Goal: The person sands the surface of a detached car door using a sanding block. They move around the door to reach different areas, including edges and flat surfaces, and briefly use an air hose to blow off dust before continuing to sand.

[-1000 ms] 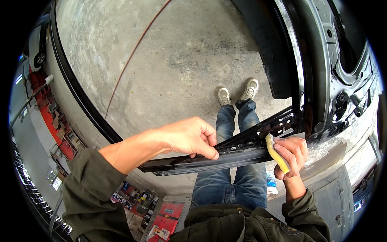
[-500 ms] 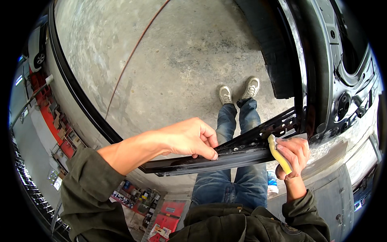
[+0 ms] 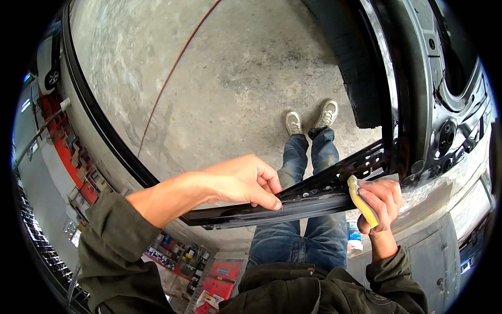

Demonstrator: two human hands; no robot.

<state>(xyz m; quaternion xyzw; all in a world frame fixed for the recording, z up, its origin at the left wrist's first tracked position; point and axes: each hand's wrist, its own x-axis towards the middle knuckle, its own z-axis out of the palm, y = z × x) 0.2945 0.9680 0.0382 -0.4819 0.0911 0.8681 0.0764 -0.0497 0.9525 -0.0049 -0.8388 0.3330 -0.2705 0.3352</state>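
Observation:
A black metal car door [image 3: 448, 137] with a long window frame [image 3: 99, 112] spans the view, its lower bar [image 3: 225, 214] crossing above my thighs. My left hand [image 3: 240, 183] grips that bar left of a perforated triangular section [image 3: 361, 165], thumb on top and fingers curled. The bar's surface between my hands shows whitish, dusty streaks. My right hand [image 3: 380, 204] holds a thin yellow foam pad [image 3: 362, 200], with a pale sheet at its top edge, against the bar's right end, beside the door's inner panel.
Concrete floor [image 3: 219, 68] shows through the frame, with a thin red hose [image 3: 178, 63] and my shoes [image 3: 325, 115]. A car [image 3: 49, 68] and red shelving with items [image 3: 83, 186] stand at the left. A red cabinet [image 3: 214, 285] is at lower middle, a grey metal panel [image 3: 431, 251] at lower right.
My right hand and the pad have shifted slightly rightward since a second ago, then stayed nearly still. My left hand has barely moved.

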